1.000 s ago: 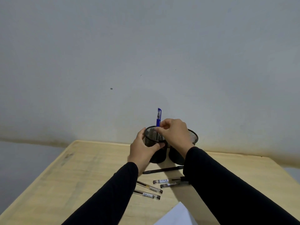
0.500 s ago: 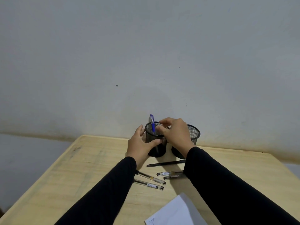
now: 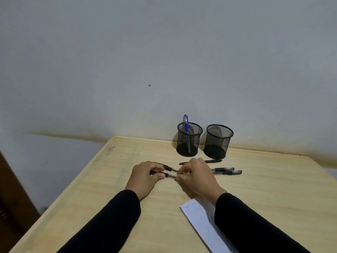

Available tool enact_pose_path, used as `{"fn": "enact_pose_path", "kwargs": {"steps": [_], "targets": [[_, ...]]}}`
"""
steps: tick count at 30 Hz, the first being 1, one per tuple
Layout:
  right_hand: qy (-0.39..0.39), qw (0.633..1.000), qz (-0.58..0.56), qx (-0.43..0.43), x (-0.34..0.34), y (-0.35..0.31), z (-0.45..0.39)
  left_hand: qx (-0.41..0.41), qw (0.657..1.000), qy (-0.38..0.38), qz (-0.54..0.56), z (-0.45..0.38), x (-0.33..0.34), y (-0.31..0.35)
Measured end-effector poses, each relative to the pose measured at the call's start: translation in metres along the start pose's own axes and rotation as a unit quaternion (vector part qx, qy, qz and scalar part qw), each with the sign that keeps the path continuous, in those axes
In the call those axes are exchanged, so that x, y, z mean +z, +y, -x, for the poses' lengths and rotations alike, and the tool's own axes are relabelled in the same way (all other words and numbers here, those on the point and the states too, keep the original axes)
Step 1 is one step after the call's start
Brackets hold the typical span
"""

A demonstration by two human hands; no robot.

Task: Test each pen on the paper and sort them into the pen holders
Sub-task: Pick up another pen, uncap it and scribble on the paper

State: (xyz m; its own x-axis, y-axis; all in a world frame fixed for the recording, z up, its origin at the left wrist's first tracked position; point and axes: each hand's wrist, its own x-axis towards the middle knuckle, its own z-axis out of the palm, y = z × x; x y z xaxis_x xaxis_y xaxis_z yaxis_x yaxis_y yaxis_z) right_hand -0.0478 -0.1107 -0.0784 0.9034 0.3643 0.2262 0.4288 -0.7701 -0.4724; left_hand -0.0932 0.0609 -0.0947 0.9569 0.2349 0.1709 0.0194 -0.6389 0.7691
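Two black mesh pen holders stand at the table's far edge. The left holder [image 3: 189, 138] has a blue pen [image 3: 186, 125] leaning in it; the right holder [image 3: 218, 141] looks empty. On the wood in front of them, my left hand [image 3: 145, 177] and my right hand [image 3: 196, 175] both pinch a clear black-capped pen [image 3: 170, 176], one at each end. A second such pen [image 3: 168, 168] lies just behind it under my left fingers. The white paper [image 3: 202, 220], with a small blue scribble, lies near my right forearm.
A dark pen [image 3: 212, 161] lies just in front of the holders. Two clear pens [image 3: 227, 171] lie side by side to the right of my right hand. The table's left edge [image 3: 76, 183] drops off to a dark floor. A grey wall rises behind the holders.
Both hands left the left holder, with the blue pen standing in it, and came down toward me onto the pens on the table. The view tilted down.
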Motion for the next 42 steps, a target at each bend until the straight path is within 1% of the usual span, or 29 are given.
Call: {"fn": "enact_pose_path", "kwargs": {"steps": [2,6,8,10,11,12,14,15,16,17,19,22,24,28,33,36,40,41,42], "targets": [[-0.007,1.0,0.014,-0.004,0.004,0.0,0.004,0.008,0.999,0.013,-0.031,0.003,0.002,-0.003],[-0.019,1.0,0.019,-0.015,0.003,-0.002,0.009,0.009,0.999,0.024,-0.041,0.009,0.001,0.001],[-0.007,1.0,-0.016,-0.018,-0.009,-0.006,0.008,0.006,0.999,0.034,0.029,0.014,-0.003,0.005],[-0.001,0.99,-0.143,0.011,-0.029,-0.011,0.008,-0.002,0.99,0.047,0.13,0.019,-0.008,0.016],[-0.005,0.973,-0.228,0.03,-0.041,-0.014,0.01,-0.004,0.984,0.057,0.166,0.022,-0.009,0.023],[-0.006,0.948,-0.314,0.044,-0.051,-0.016,0.012,-0.005,0.977,0.065,0.2,0.024,-0.01,0.031],[-0.003,0.883,-0.465,0.068,-0.062,-0.019,0.018,-0.003,0.963,0.079,0.259,0.028,-0.009,0.047],[-0.005,0.852,-0.518,0.078,-0.066,-0.022,0.023,0.005,0.958,0.08,0.276,0.03,-0.008,0.055],[-0.011,0.831,-0.55,0.084,-0.066,-0.025,0.028,0.014,0.956,0.076,0.284,0.033,-0.006,0.063],[-0.019,0.82,-0.566,0.082,-0.066,-0.028,0.033,0.024,0.956,0.067,0.285,0.036,-0.003,0.07],[-0.024,0.821,-0.566,0.064,-0.066,-0.03,0.044,0.044,0.958,0.05,0.28,0.044,0.0,0.082],[0.0,0.837,-0.546,0.044,-0.07,-0.031,0.06,0.07,0.964,0.029,0.255,0.051,-0.001,0.088],[0.019,0.839,-0.543,0.031,-0.074,-0.03,0.07,0.088,0.966,0.014,0.244,0.054,-0.005,0.09],[0.056,0.847,-0.529,0.016,-0.079,-0.031,0.086,0.1,0.962,0.002,0.254,0.061,-0.005,0.096],[0.083,0.853,-0.516,0.007,-0.08,-0.029,0.095,0.111,0.963,-0.012,0.243,0.063,-0.002,0.104],[0.091,0.852,-0.516,-0.004,-0.085,-0.023,0.098,0.119,0.961,-0.024,0.247,0.063,-0.005,0.108],[0.086,0.848,-0.523,-0.017,-0.081,-0.025,0.099,0.127,0.966,-0.052,0.22,0.062,-0.005,0.116],[0.095,0.843,-0.529,-0.01,-0.084,-0.022,0.098,0.12,0.969,-0.046,0.209,0.062,-0.009,0.113],[0.118,0.831,-0.543,0.007,-0.092,-0.015,0.098,0.099,0.976,-0.01,0.193,0.058,-0.016,0.103]]}}
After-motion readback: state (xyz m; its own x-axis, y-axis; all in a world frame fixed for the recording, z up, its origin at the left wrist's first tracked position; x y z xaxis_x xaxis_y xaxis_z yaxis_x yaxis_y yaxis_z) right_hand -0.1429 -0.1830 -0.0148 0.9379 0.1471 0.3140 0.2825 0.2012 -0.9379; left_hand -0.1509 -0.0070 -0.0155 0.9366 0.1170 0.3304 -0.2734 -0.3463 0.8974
